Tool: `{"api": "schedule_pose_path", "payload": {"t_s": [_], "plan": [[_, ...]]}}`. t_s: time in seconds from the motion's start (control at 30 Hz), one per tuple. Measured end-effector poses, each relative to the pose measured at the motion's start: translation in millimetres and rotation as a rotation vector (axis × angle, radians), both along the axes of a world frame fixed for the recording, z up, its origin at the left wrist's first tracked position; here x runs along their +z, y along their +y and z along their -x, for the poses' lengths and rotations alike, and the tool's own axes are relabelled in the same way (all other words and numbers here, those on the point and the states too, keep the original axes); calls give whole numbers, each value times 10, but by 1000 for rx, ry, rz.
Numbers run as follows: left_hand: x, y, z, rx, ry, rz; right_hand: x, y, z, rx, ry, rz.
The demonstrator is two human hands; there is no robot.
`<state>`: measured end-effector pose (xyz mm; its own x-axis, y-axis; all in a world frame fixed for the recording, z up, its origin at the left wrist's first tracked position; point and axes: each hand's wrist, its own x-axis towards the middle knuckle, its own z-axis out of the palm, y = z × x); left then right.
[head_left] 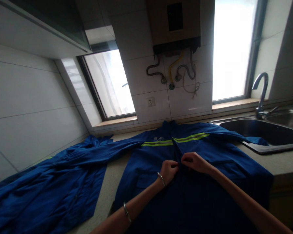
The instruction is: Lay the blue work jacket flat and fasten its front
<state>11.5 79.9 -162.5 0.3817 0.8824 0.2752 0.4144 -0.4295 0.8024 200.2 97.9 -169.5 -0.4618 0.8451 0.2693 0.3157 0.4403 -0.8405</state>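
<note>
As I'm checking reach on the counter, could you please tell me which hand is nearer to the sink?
Right. The right hand rests on the blue jacket on the sink side; the left hand sits beside it, farther away.

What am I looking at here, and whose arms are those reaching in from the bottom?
There is no machine here. One camera sits on a person's head and looks forward and down, so the arms are the wearer's own. The left hand, with a thin metal bangle at its wrist, and the right hand meet at the front opening of a blue work jacket with yellow-green reflective stripes, and the fingers pinch the cloth there. The jacket lies spread on a pale speckled stone countertop. Another blue garment lies crumpled to its left. To the right is a stainless steel sink with a curved tap; windows lie behind.
</note>
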Motion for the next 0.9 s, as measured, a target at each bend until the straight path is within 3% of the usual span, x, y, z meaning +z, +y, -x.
{"api": "schedule_pose_path", "payload": {"t_s": [0.2, 0.53, 0.73, 0.9], "plan": [[69, -55, 5, 6, -4, -34, 11, -1, 8, -7, 55, 45], [-128, 79, 10, 91, -210, 243, 8, -7, 24, 9, 36, 41], [-100, 108, -10, 120, -312, 413, 5, 3, 21, 26, 46, 45], [-79, 106, -14, 177, -322, 420, 11, -1, 11, 39, 78, 123]]}}
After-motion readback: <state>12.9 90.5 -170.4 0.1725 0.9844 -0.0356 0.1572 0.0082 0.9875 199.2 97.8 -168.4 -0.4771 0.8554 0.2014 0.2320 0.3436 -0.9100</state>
